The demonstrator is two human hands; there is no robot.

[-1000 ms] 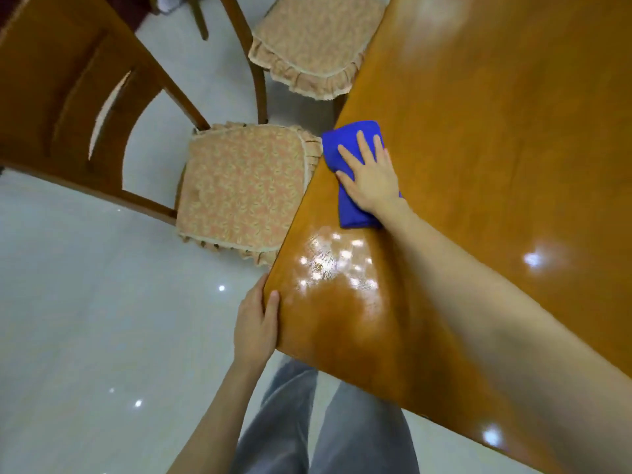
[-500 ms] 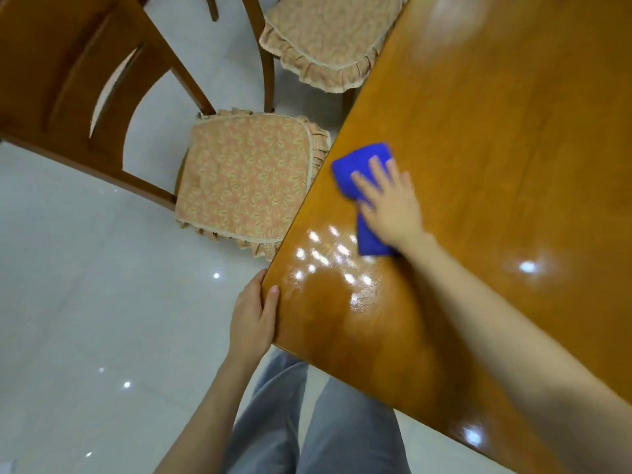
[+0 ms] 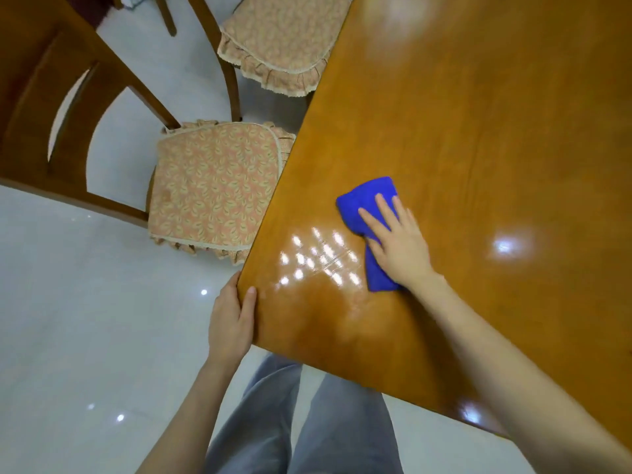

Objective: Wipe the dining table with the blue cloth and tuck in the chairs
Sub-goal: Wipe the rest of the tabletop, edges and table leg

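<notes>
A glossy brown wooden dining table [image 3: 478, 131] fills the right of the view. The folded blue cloth [image 3: 366, 203] lies on it near the left edge. My right hand [image 3: 400, 244] presses flat on the cloth with straight fingers. At the near corner of the table my left hand [image 3: 232, 323] grips the edge, thumb on top. A wooden chair [image 3: 212, 189] with a patterned peach cushion stands at the table's left side, its seat mostly outside the table. A second cushioned chair [image 3: 284, 42] stands further back, partly under the table.
Pale glossy floor tiles [image 3: 68, 319] spread to the left. The near chair's curved wooden backrest [image 3: 44, 107] rises at the upper left. My legs in grey trousers [image 3: 301, 422] stand just before the table's near corner.
My right hand has slid the blue cloth from the table's left edge towards me and further onto the tabletop. The left hand has kept its hold on the corner.
</notes>
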